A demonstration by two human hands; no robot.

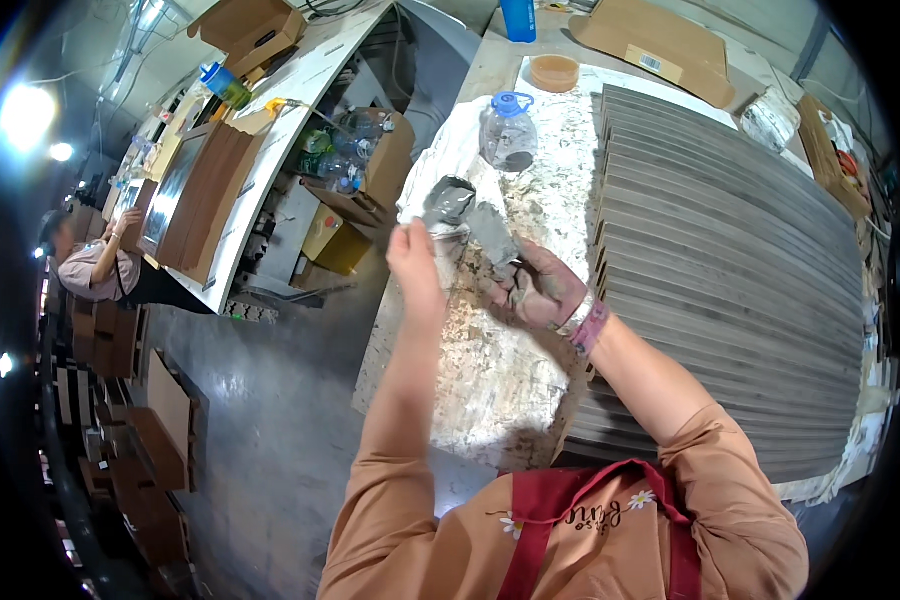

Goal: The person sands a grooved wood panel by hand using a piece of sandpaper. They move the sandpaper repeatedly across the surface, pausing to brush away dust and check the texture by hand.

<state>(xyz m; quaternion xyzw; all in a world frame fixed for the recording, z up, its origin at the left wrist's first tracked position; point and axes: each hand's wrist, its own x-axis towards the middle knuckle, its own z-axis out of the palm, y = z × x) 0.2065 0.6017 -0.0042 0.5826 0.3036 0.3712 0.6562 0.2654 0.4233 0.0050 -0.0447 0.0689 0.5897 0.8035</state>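
Observation:
My left hand (413, 258) is bare, its fingers curled together. Right beside its fingertips is a dark grey, glossy, crumpled-looking lump (450, 200), over a white cloth (435, 160). Whether the fingers touch that lump is hard to see. In a stained, pinkish glove, my right hand (542, 290) is closed around a flat grey piece (492, 235), smeared with something like paste, which points up and left toward the lump. The lower end of this piece is hidden in the fingers. Beyond both hands stands a clear jug with a blue lid (510, 135).
A large stack of grey-brown slats (730, 270) covers the right side of the worktable (490, 400). At the back are a round tan dish (554, 74), a blue cup (518, 20) and flattened cardboard (655, 50). Leftward, a person (100, 260) works at another table (270, 170).

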